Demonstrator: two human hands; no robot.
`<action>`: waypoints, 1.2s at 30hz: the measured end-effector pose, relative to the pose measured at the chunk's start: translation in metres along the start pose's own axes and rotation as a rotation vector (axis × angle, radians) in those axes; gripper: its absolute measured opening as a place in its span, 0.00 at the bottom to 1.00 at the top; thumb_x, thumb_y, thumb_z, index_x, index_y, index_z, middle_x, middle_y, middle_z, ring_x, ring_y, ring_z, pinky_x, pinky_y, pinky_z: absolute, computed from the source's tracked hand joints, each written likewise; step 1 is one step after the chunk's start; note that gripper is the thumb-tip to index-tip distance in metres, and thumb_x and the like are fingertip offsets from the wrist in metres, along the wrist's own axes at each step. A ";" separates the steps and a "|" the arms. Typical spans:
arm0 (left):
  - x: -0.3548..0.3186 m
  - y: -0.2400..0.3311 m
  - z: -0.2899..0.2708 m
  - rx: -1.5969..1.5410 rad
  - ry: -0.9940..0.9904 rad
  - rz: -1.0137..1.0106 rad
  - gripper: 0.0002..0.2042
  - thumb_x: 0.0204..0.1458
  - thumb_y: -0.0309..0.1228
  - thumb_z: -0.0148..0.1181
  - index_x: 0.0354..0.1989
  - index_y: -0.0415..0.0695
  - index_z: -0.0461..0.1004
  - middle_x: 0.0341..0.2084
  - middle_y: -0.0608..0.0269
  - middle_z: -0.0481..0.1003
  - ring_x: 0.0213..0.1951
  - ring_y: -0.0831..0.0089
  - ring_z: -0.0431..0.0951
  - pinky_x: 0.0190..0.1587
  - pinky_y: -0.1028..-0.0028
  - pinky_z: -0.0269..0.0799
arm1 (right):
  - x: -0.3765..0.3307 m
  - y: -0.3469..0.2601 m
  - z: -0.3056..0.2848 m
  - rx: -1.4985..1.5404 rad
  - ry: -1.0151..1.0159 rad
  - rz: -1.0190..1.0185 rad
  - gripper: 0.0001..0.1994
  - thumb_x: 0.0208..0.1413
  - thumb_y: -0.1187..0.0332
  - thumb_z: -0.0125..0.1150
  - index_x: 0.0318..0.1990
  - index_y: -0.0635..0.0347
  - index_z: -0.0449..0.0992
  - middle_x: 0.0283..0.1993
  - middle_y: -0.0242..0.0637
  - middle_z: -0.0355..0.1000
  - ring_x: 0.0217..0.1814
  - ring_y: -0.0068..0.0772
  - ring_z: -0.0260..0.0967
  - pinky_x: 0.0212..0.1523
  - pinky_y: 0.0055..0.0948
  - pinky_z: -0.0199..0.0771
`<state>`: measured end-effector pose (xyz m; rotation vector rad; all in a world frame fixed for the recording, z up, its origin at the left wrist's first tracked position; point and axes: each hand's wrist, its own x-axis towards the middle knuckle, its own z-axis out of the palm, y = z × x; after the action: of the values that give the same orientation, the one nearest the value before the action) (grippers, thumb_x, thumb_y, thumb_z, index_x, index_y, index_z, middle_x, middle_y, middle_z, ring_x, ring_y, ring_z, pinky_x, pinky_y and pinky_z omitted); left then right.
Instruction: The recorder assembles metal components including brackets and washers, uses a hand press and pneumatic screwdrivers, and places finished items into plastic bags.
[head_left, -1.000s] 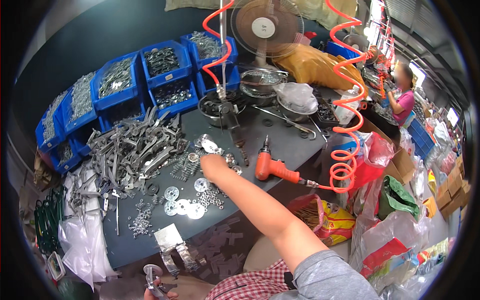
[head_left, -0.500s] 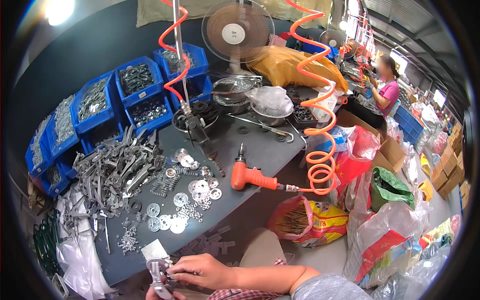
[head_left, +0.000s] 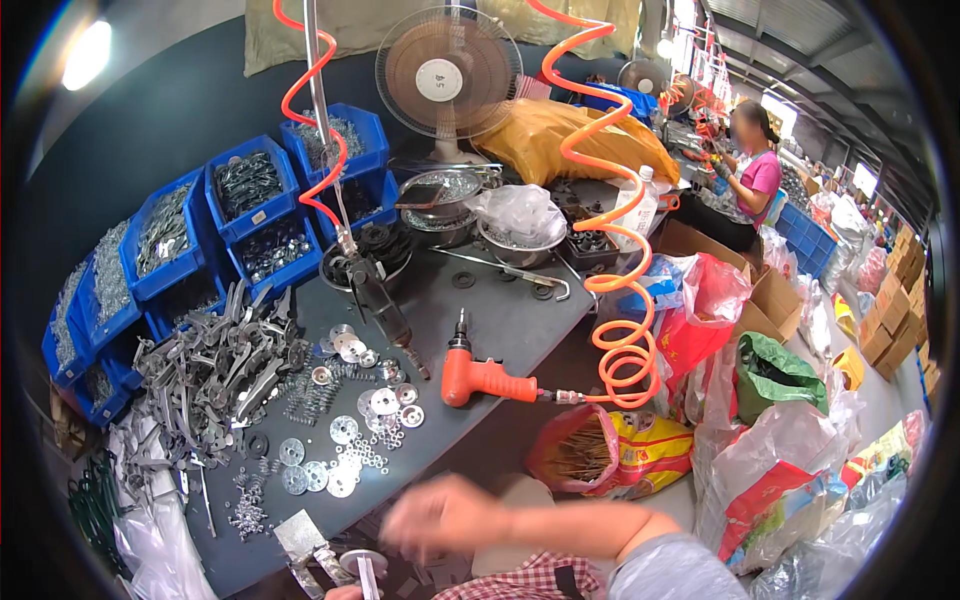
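Observation:
At the lower edge only a bit of my left hand (head_left: 346,593) shows, closed on a metal part with a round disc (head_left: 362,562). Beside it is a flat, square-ended metal plate (head_left: 300,535) at the table's front edge; whether it joins the held part I cannot tell. My right hand (head_left: 440,518) is raised just right of the disc, apart from it, and its fingers are smeared by motion. The nearest loose pieces on the table are small nuts (head_left: 248,515), round metal discs (head_left: 343,478) and coil springs (head_left: 315,400).
A red pneumatic screwdriver (head_left: 485,378) lies on the dark table (head_left: 420,440), its coiled orange hose (head_left: 625,350) rising right. A second air tool (head_left: 380,305) hangs left. Metal levers (head_left: 220,370) pile before blue bins (head_left: 165,240). Bags (head_left: 650,450) crowd the right; a co-worker (head_left: 750,180) is beyond.
My right hand has come off the metal part and moved up and to the right. The part in my left hand sits lower and a little farther right. The whole view has shifted slightly.

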<state>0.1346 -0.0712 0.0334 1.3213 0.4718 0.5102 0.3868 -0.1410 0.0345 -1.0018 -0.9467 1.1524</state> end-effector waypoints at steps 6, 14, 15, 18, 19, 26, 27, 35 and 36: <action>-0.028 -0.014 -0.025 -0.210 0.137 -0.051 0.33 0.34 0.21 0.61 0.56 0.37 0.58 0.33 0.52 0.70 0.20 0.73 0.71 0.19 0.78 0.67 | 0.014 -0.034 -0.312 -1.311 1.454 -0.082 0.13 0.45 0.65 0.60 0.37 0.62 0.73 0.38 0.48 0.70 0.43 0.47 0.67 0.45 0.41 0.67; -0.055 -0.022 -0.039 -0.362 0.309 -0.223 0.37 0.34 0.20 0.62 0.58 0.44 0.53 0.46 0.45 0.66 0.22 0.71 0.72 0.17 0.79 0.69 | 0.023 -0.038 -0.370 -1.219 1.331 0.691 0.18 0.38 0.64 0.61 0.40 0.61 0.73 0.44 0.48 0.71 0.50 0.43 0.69 0.48 0.38 0.69; -0.055 -0.020 -0.036 -0.385 0.304 -0.228 0.37 0.34 0.21 0.63 0.58 0.45 0.54 0.47 0.46 0.66 0.22 0.72 0.72 0.18 0.79 0.69 | 0.024 -0.045 -0.368 -1.120 1.297 0.730 0.19 0.37 0.64 0.61 0.39 0.62 0.74 0.44 0.48 0.71 0.50 0.42 0.68 0.49 0.36 0.68; -0.050 -0.018 -0.032 -0.284 0.283 -0.254 0.38 0.33 0.22 0.64 0.58 0.44 0.54 0.47 0.47 0.66 0.24 0.73 0.72 0.20 0.78 0.69 | 0.015 -0.034 -0.398 -0.924 1.426 0.634 0.11 0.35 0.67 0.61 0.29 0.63 0.75 0.32 0.43 0.74 0.38 0.37 0.73 0.37 0.32 0.72; -0.049 -0.017 -0.031 -0.282 0.296 -0.253 0.38 0.33 0.22 0.64 0.58 0.44 0.54 0.47 0.47 0.66 0.24 0.73 0.72 0.20 0.78 0.69 | 0.018 -0.038 -0.389 -0.589 1.365 0.413 0.08 0.36 0.68 0.60 0.26 0.61 0.71 0.24 0.36 0.68 0.26 0.30 0.65 0.27 0.29 0.65; -0.049 -0.023 -0.026 -0.292 0.309 -0.170 0.38 0.31 0.27 0.65 0.56 0.40 0.56 0.43 0.50 0.69 0.27 0.72 0.72 0.25 0.79 0.70 | -0.008 -0.005 -0.196 0.228 0.657 -0.098 0.19 0.41 0.79 0.60 0.45 0.63 0.66 0.31 0.33 0.68 0.35 0.29 0.69 0.38 0.28 0.71; -0.048 -0.028 -0.026 -0.304 0.300 -0.147 0.38 0.30 0.27 0.66 0.56 0.40 0.57 0.42 0.50 0.69 0.27 0.72 0.72 0.25 0.79 0.70 | -0.019 0.001 -0.160 0.389 0.526 -0.044 0.21 0.44 0.76 0.59 0.49 0.65 0.65 0.35 0.36 0.70 0.37 0.32 0.70 0.41 0.32 0.71; -0.024 0.009 -0.023 -0.325 0.315 -0.084 0.36 0.33 0.26 0.64 0.56 0.39 0.57 0.42 0.53 0.68 0.27 0.70 0.73 0.25 0.78 0.71 | -0.039 0.043 -0.080 0.531 0.627 -0.039 0.13 0.59 0.65 0.46 0.50 0.56 0.63 0.27 0.29 0.64 0.20 0.14 0.57 0.13 0.14 0.49; -0.024 0.013 -0.030 -0.351 0.315 -0.055 0.34 0.36 0.24 0.61 0.57 0.39 0.56 0.43 0.53 0.68 0.30 0.69 0.73 0.27 0.77 0.72 | -0.038 0.045 -0.060 0.413 0.527 -0.035 0.14 0.59 0.66 0.47 0.51 0.57 0.62 0.27 0.29 0.64 0.21 0.14 0.57 0.15 0.14 0.51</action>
<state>0.0967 -0.0604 0.0412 0.8924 0.6443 0.7248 0.4264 -0.1812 -0.0286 -0.8783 -0.2883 0.9336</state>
